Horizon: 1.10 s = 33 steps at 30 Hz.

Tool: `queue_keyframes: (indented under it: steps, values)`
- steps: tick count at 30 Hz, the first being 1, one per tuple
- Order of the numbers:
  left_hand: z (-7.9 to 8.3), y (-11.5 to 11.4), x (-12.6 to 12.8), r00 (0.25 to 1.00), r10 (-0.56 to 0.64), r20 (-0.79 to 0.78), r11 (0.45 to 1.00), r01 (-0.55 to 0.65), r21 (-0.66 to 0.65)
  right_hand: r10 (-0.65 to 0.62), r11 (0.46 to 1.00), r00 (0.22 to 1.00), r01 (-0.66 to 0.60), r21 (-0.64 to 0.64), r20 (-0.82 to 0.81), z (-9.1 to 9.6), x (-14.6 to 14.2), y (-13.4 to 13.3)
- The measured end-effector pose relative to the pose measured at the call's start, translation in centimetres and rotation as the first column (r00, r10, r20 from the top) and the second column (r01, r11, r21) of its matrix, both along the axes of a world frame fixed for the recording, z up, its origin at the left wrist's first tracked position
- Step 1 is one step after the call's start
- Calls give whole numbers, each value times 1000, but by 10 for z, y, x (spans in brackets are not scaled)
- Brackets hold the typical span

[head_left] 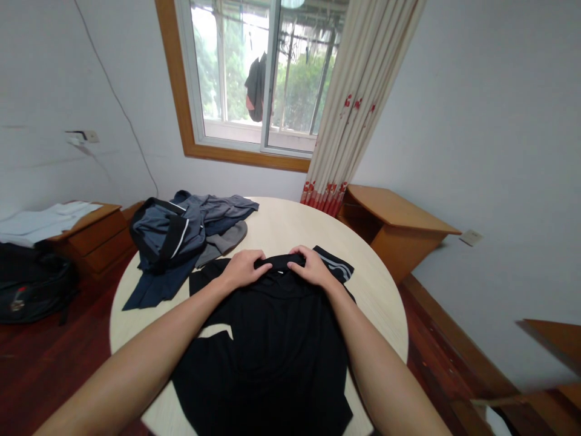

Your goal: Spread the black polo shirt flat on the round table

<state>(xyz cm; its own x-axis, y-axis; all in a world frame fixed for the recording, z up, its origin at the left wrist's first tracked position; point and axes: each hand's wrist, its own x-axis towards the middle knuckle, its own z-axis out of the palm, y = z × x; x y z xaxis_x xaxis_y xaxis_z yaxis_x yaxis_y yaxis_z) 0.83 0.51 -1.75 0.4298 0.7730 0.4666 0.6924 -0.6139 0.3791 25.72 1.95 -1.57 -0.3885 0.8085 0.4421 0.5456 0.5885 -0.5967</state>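
A black shirt (281, 345) lies spread over the round table, its lower part toward me and hanging past the near edge. My left hand (246, 268) pinches the collar edge on the left, thumb on top. On the right of the same collar, my right hand (311, 266) grips the cloth between thumb and fingers. A small pale label shows between the two hands. Beyond my right hand, a dark piece of cloth with grey stripes (336, 264) sticks out; whether it belongs to the shirt I cannot tell.
A heap of blue-grey clothes (181, 230) sits at the table's (290, 224) left side, with a grey cloth (227, 239) beside it. A wooden desk (399, 212) stands behind on the right. At left are a wooden cabinet (97, 233) and a black bag (34, 284).
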Motion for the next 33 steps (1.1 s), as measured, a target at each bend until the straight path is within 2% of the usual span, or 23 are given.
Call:
queue_keyframes:
  steps: [19,27,33]
  values:
    - [2,-2,1,999,45,-16,998,-46,-49,-14,1000,1000,14,23,15,-2,4,2]
    - [-1,0,-2,999,-31,12,999,31,-38,-23,1000,999,22,8,37,-1,3,0]
    - [-1,-3,3,998,-61,7,998,61,28,46,998,998,-48,43,46,7,-6,-9]
